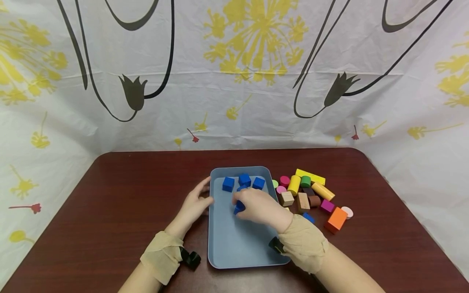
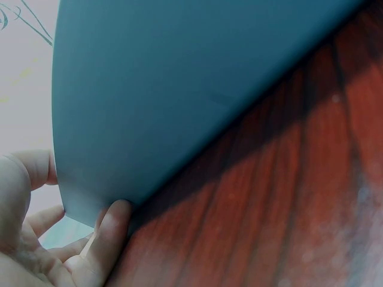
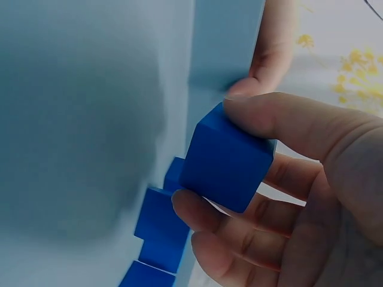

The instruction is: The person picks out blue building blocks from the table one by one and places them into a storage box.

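My right hand (image 1: pixel 258 205) pinches a blue cube (image 3: pixel 224 161) between thumb and fingers, over the middle of a blue-grey tray (image 1: pixel 238 248). Further up in the tray lie several blue cubes (image 1: pixel 228 184), most of them near its far end. One of these is partly hidden behind the right hand. At the tray's left side, my left hand (image 1: pixel 192 207) touches the outer wall with fingers and thumb spread. The left wrist view shows the thumb (image 2: pixel 111 233) low against the tray's wall (image 2: pixel 149 101).
Just right of the tray lies a loose group of coloured blocks, including a yellow cylinder (image 1: pixel 294 185), an orange block (image 1: pixel 336 219), a magenta block (image 1: pixel 327 206) and a wooden block (image 1: pixel 303 202). All stands on a dark red-brown table (image 1: pixel 146 195), with a patterned curtain (image 1: pixel 238 130) behind.
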{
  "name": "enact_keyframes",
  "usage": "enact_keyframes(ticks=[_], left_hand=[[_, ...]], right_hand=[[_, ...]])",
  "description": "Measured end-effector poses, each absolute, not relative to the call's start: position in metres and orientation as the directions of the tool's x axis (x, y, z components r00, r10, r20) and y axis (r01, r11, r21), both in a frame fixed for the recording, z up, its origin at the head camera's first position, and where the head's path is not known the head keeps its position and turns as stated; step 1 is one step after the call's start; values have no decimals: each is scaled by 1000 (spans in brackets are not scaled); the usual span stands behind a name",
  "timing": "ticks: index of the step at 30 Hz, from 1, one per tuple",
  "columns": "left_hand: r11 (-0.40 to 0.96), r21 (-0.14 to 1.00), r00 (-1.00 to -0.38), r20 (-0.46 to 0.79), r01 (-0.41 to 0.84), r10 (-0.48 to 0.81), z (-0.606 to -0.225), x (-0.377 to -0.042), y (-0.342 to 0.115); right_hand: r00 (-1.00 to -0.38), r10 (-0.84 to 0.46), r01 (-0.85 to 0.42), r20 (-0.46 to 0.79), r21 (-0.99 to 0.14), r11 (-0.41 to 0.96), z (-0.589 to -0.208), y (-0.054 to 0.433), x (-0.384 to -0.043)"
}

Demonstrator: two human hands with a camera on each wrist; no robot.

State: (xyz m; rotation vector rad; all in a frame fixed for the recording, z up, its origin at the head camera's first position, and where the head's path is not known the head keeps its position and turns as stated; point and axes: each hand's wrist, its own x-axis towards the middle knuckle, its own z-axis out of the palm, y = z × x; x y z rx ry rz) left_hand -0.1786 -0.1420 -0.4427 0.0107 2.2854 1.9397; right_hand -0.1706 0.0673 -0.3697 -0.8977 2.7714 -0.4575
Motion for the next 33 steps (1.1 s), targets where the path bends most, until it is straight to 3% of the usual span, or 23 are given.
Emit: enact_keyframes(ticks=[33], left_hand=[[186,979,-991,-102,-84,90,-444,-180,-142]], right_hand=[[-787,-608,-574,-104,-237,784,-393,64,-168]])
